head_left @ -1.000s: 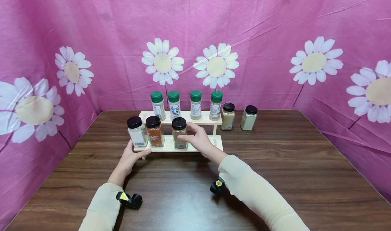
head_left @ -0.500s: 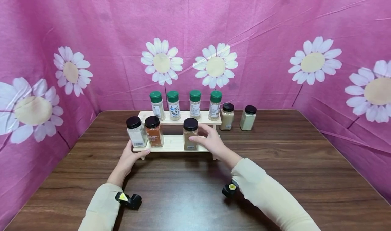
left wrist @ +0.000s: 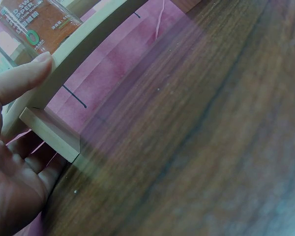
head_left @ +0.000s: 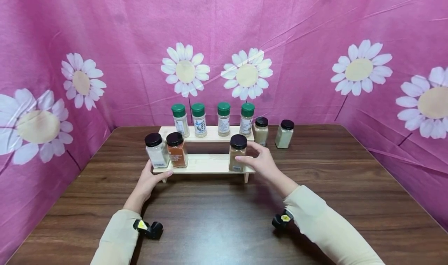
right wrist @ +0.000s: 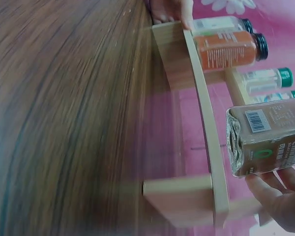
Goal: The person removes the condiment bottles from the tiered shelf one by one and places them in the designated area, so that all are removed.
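A spice jar of brown powder with a black lid (head_left: 237, 156) is in my right hand (head_left: 265, 162), over the right end of the wooden spice rack's lower board (head_left: 206, 164). In the right wrist view the underside of this brown jar (right wrist: 265, 137) shows, slightly off the board. My left hand (head_left: 146, 183) grips the rack's left end. In the left wrist view its thumb lies on the front edge and its fingers pass behind the rack leg (left wrist: 51, 132). A white-powder jar (head_left: 158, 155) and a red sweet pepper jar (head_left: 177, 155) stand close together at the left of that board.
Several green-capped shakers (head_left: 199, 123) stand along the rack's upper board (head_left: 211, 136). Right of the rack, on the brown wooden table (head_left: 315, 171), are a tan-powder jar (head_left: 260, 132), partly hidden by the rack and right hand, and a pale green one (head_left: 285, 136). A pink flowered cloth (head_left: 297, 62) hangs behind.
My right hand has carried the brown jar rightward along the lower board, from its middle to its right end. The left hand keeps its grip on the rack and has not moved.
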A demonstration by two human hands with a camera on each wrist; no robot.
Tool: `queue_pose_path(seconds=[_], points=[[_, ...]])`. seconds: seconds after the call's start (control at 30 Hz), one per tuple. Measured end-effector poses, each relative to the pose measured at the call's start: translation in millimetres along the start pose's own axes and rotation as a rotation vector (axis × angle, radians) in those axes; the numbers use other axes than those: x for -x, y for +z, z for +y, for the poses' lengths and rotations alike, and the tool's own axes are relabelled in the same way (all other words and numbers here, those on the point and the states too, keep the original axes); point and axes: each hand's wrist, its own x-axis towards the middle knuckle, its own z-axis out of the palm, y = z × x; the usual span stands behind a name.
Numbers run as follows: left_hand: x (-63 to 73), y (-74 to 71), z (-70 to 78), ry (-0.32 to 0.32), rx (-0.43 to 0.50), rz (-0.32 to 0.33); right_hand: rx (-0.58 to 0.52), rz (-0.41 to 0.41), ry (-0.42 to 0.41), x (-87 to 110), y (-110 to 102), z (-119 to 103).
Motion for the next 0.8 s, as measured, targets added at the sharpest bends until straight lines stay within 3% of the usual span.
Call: queue_pose_path(seconds=[0.13, 0.33, 0.57, 0.67, 0.8], points=[[-0.1, -0.3, 0.2, -0.001, -0.003, 0.004, 0.048, 0.049, 0.046, 2.8, -14.2, 3.2], [-0.5, -0.3, 0.3, -0.006, -0.011, 0.003, 0.080, 0.108, 0.045, 9.4, -34.6, 6.8], [-0.7, 0.2, 0.2, -0.013, -0.012, 0.001, 0.031, 0.200, 0.051, 15.8, -50.5, 15.0], [-0.4, 0.1, 0.1, -0.017, -0.017, -0.001, 0.023, 0.246, 0.021, 12.9, -57.8, 36.1], [-0.5, -0.2, 0.4, -0.020, -0.021, -0.007, 0.013, 0.311, -0.028, -0.9, -71.5, 89.7]])
